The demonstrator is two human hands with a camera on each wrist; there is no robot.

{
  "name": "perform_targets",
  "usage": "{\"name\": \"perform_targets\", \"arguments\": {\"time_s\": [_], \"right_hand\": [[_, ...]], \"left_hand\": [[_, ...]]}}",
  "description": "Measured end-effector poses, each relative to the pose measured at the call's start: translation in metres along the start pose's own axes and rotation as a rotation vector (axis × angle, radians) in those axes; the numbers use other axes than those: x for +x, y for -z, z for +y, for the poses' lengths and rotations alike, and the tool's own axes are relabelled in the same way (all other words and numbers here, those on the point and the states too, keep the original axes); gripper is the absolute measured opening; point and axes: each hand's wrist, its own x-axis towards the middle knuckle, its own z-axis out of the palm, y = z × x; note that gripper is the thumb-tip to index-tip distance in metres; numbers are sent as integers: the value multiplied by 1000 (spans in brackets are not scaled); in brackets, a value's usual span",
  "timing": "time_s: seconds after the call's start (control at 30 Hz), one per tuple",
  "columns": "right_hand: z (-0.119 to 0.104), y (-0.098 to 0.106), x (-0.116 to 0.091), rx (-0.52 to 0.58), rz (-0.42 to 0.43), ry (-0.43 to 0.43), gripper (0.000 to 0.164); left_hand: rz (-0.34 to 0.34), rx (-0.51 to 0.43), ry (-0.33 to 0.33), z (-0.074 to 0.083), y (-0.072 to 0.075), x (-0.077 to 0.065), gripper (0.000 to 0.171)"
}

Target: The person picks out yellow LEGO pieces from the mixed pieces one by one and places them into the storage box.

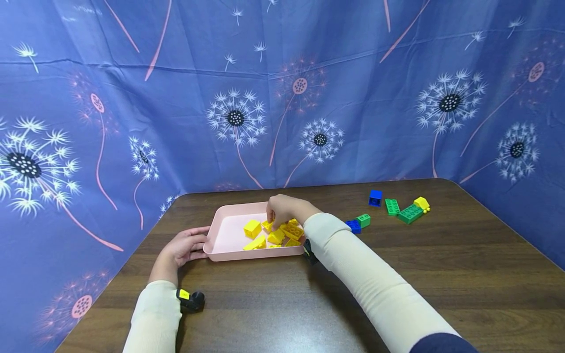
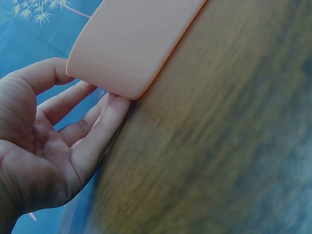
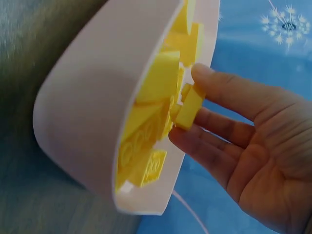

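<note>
A pink tray [image 1: 243,256] stands on the table with several yellow toy bricks [image 1: 253,228] in it. My left hand [image 1: 190,245] is at the tray's left end, its fairly straight fingers touching the outside wall; in the left wrist view they meet the tray's rim and lower corner. Reaching into the tray's right part is my right hand [image 1: 284,211]. Between thumb and fingers it pinches a yellow brick [image 3: 190,107], its studs facing the other bricks, plainest in the right wrist view. Several yellow bricks [image 3: 158,78] lie jumbled just beyond it.
Right of the tray lie a blue brick [image 1: 353,226] and a small green brick [image 1: 364,220], side by side. Farther back are another blue brick [image 1: 375,198], two green bricks [image 1: 410,214] and a yellow piece [image 1: 422,204]. A patterned blue cloth [image 1: 273,166] hangs behind the table.
</note>
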Motion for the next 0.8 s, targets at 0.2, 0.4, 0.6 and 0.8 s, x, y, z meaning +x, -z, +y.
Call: {"name": "perform_targets", "arguments": {"time_s": [0.2, 0.4, 0.6, 0.8], "right_hand": [[-11, -6, -1, -1, -52, 11, 22], [-13, -5, -3, 13, -57, 29, 33], [-11, -2, -5, 51, -44, 59, 30], [-7, 3, -9, 44, -32, 60, 28]], "left_hand": [[-2, -13, -2, -1, 0, 0, 60], [15, -7, 6, -1, 0, 1, 59], [16, 1, 8, -1, 0, 2, 59], [-3, -4, -1, -1, 0, 2, 60]]}}
